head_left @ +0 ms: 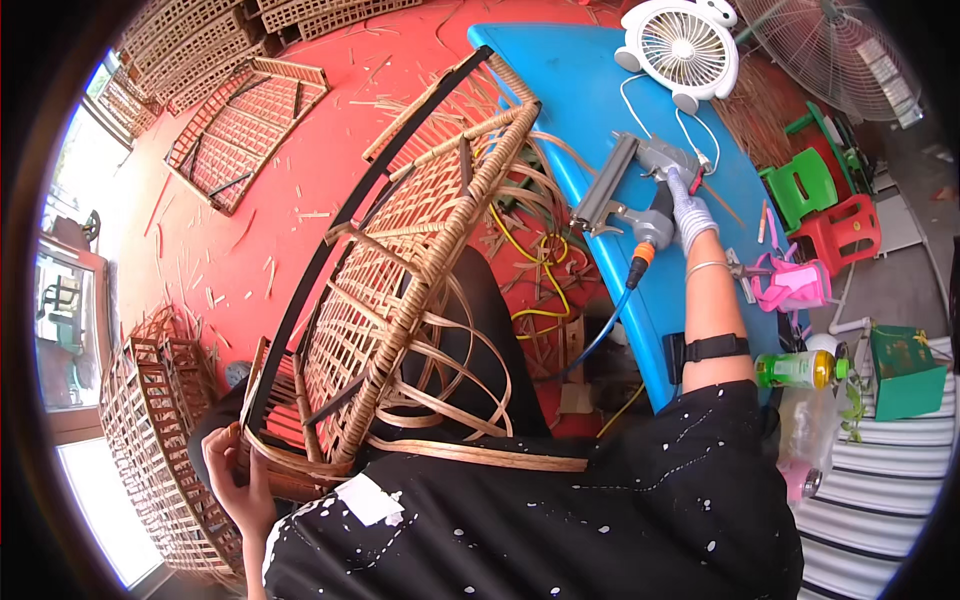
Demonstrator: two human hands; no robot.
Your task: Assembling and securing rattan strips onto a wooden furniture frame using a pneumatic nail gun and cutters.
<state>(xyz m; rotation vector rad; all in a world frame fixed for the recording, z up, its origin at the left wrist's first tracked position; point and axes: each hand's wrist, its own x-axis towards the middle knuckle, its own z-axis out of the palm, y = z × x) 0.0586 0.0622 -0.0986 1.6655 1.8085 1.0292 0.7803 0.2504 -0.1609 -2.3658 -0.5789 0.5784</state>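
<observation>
Fingers [258, 480] of the left hand [241, 492] pinch the near end of a woven basket [370, 310], which lies tilted across the person's lap, with a long dark strip [338, 218] along its side and a loose cane strip [480, 454] below. Beyond, at the blue tabletop [560, 75], the gloved right hand [688, 212] wraps around the handle of a grey nail gun [612, 183]. Farther off stands a white fan [682, 50]; another woven piece [245, 130] lies on the red floor [282, 195].
</observation>
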